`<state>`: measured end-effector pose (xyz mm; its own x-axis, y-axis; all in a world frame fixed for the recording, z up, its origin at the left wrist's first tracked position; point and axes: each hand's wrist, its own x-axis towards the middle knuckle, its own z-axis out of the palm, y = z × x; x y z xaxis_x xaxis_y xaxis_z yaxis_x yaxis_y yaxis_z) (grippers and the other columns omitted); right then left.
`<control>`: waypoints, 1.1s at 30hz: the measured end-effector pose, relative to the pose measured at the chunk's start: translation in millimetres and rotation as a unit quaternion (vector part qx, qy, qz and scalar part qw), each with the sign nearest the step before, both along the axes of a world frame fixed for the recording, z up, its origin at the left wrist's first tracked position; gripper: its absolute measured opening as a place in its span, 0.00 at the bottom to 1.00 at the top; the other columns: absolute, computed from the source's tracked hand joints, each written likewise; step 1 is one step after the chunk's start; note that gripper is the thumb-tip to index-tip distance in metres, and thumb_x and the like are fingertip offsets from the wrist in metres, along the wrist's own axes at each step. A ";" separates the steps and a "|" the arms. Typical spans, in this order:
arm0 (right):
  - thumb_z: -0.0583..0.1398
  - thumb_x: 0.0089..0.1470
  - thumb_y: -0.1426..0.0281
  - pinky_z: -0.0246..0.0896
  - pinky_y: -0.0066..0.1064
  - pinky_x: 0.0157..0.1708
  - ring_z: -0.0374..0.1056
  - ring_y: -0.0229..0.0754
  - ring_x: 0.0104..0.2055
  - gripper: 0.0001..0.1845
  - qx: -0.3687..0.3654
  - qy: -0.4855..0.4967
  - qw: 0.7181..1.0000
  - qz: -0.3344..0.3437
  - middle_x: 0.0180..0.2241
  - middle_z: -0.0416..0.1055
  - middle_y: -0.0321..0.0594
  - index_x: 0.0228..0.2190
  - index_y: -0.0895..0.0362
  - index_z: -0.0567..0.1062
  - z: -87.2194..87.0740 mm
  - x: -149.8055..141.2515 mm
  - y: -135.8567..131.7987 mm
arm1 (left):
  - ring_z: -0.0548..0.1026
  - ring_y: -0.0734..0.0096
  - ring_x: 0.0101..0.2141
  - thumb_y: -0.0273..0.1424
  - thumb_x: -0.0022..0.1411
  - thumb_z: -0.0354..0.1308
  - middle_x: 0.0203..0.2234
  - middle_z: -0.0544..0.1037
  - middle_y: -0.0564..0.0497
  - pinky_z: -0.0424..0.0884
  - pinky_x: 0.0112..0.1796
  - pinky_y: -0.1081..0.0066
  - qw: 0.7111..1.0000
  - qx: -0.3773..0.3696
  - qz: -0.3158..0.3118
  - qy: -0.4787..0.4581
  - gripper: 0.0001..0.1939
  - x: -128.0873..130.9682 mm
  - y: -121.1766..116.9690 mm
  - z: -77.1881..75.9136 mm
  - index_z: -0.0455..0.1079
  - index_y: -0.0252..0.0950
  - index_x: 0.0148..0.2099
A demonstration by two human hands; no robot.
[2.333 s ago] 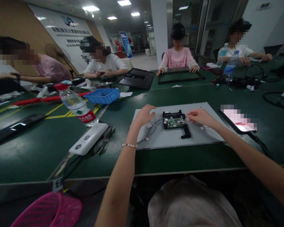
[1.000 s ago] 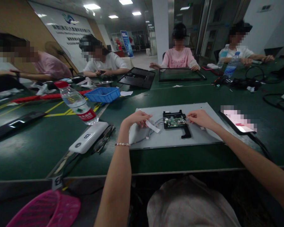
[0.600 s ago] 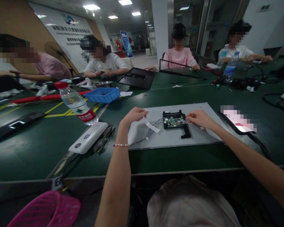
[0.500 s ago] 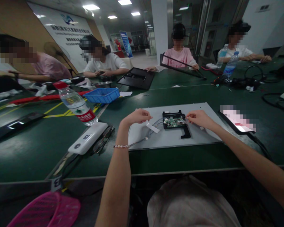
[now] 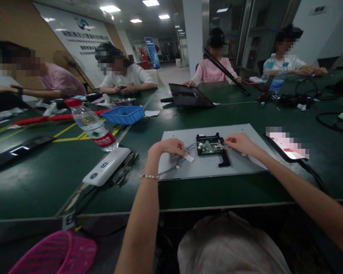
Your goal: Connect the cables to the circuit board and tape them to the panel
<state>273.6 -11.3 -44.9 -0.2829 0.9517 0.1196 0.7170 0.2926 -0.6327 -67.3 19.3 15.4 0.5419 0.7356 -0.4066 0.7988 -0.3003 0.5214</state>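
Observation:
A green circuit board (image 5: 210,147) sits in a black bracket (image 5: 224,158) on a light grey flat panel (image 5: 242,170). My left hand (image 5: 171,146) is closed over the panel's left part, its fingertips on a white strip (image 5: 189,157) that looks like paper or tape. Grey cables (image 5: 184,159) run beneath that hand to the board's left side. At the board's right edge, my right hand (image 5: 237,142) pinches with thumb and forefinger; what lies between them is too small to make out.
Left of the panel stand a water bottle (image 5: 93,127), a white power bank (image 5: 106,166), glasses (image 5: 125,169) and a blue tray (image 5: 123,115). A phone (image 5: 288,146) lies to the right. Across the green table, a co-worker handles a black panel (image 5: 190,96) and a frame (image 5: 227,71).
My left hand has moved right and slightly down, with its fingertips now on the white strip. My right hand has stayed at the board. Across the table, the black panel has moved right and tilted.

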 end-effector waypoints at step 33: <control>0.60 0.49 0.57 0.62 0.34 0.35 0.68 0.43 0.36 0.18 -0.074 -0.033 0.994 0.075 0.36 0.74 0.42 0.38 0.55 0.76 16.9 4.3 -4.8 | 0.72 0.68 0.27 0.51 0.58 0.48 0.28 0.77 0.47 0.62 0.28 0.73 0.969 0.219 0.103 0.060 0.24 -6.1 5.4 7.4 0.71 0.34 0.35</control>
<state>277.9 -16.1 -28.0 -0.4257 0.9039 -0.0423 0.7133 0.3064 -0.6303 -73.4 24.8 22.7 0.3336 0.9391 -0.0824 0.9119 -0.2993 0.2807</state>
